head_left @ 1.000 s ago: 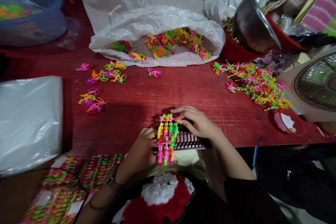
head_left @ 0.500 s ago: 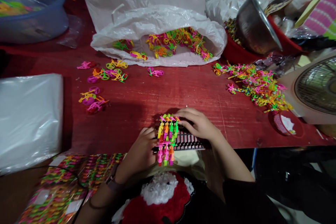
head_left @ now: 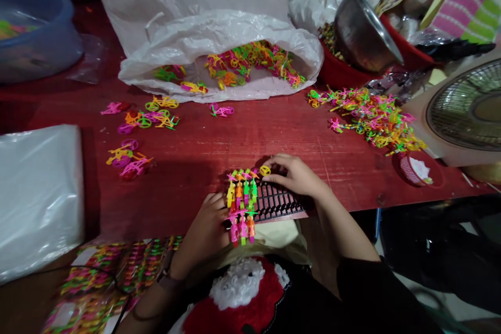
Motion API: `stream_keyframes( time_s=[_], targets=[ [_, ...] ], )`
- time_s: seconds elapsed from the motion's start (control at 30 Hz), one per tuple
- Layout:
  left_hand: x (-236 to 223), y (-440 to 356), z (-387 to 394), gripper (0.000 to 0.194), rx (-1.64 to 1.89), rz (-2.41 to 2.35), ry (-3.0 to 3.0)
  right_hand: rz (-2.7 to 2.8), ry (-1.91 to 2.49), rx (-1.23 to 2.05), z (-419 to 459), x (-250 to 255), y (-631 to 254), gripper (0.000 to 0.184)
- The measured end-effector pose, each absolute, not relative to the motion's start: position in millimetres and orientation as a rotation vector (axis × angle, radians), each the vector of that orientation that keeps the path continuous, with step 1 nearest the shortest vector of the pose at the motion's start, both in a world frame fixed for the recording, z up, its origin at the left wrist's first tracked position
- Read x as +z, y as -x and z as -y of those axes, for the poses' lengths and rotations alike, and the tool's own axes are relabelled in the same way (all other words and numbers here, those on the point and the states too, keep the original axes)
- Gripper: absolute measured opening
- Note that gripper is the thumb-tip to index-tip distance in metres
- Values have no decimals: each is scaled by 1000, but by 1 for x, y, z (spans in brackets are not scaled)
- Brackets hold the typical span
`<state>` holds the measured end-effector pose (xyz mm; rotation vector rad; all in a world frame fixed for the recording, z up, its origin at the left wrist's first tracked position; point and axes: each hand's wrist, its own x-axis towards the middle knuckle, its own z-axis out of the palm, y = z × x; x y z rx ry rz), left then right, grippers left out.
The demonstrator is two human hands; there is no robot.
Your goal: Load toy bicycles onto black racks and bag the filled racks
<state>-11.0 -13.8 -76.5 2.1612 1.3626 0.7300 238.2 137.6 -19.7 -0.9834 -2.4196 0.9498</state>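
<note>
A black slatted rack (head_left: 278,202) lies at the table's front edge. Small bright toy bicycles (head_left: 243,194) stand upright in two rows at its left end, in yellow, orange, green and pink. My left hand (head_left: 210,220) is closed at the rack's left end, its fingertips partly hidden by the toys. Above the rack's far edge, my right hand (head_left: 294,173) pinches a yellow toy bicycle (head_left: 265,170) between thumb and fingers; only its wheel shows clearly. This piece is just right of the back row.
Loose toy bicycles (head_left: 151,117) lie on the red table (head_left: 188,167) at left. A white sack (head_left: 156,52) with more opens at the back. A heap of toys (head_left: 371,120) sits at right beside a fan (head_left: 469,109). A plastic-wrapped stack (head_left: 39,193) and blue tub (head_left: 39,47) are left.
My right hand has drawn slightly away from the toy rows, and the yellow wheel in its fingers now shows. My left hand stays at the rack. The whole view has shifted a little.
</note>
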Motion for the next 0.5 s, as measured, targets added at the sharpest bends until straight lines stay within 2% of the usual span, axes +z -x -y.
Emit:
stream_keyframes(
  time_s=[0.1,0.17,0.23,0.3,0.37,0.5],
  targets=[
    [-79,13,14,19,771,-1325,-2177,2321,1254,898,-165,-25,-225,18],
    [-81,14,14,17,804,-1302,-2194,2316,1251,970,-179,-36,-207,22],
    [-83,15,14,18,819,-1303,-2209,2316,994,1219,-190,-47,-186,38],
    [-84,15,14,18,824,-1306,-2223,2283,804,1335,-201,-54,-172,54],
    [-85,15,13,16,833,-1302,-2226,2294,817,1206,-218,-53,-173,56],
    [-88,15,13,19,859,-1275,-2243,2172,1344,468,-279,-34,-224,34]
  ],
)
